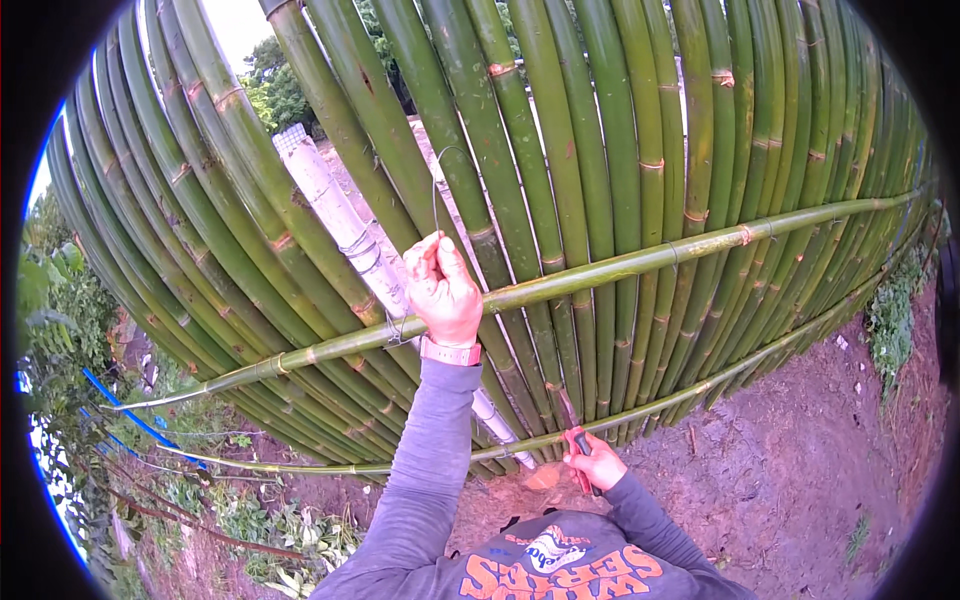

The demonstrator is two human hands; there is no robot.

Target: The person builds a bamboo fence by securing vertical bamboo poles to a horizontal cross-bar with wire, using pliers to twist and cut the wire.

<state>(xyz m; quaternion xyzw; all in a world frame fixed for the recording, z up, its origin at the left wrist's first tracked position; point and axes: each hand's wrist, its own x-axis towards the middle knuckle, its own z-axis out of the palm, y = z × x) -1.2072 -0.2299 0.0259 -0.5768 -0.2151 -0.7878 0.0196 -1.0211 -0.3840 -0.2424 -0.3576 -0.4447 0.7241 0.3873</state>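
My left hand [445, 292] is raised in front of the upright green bamboo poles [560, 160], just above a horizontal bamboo rail [620, 268]. Its thumb and fingers pinch a thin wire [435, 195], which rises and curves over against the poles. Lower and to the right, my right hand [598, 466] is closed around red-and-black-handled pliers [577, 440], held near the lower bamboo rail [660, 407]. The tool's jaws are hard to make out against the bamboo.
A pale round post [318, 190] leans behind the upper rail in a gap between poles, with wire [362, 245] wound around it. Muddy ground [740, 480] lies below the fence. Plants [300, 540] and a blue pipe [125, 405] are at the lower left.
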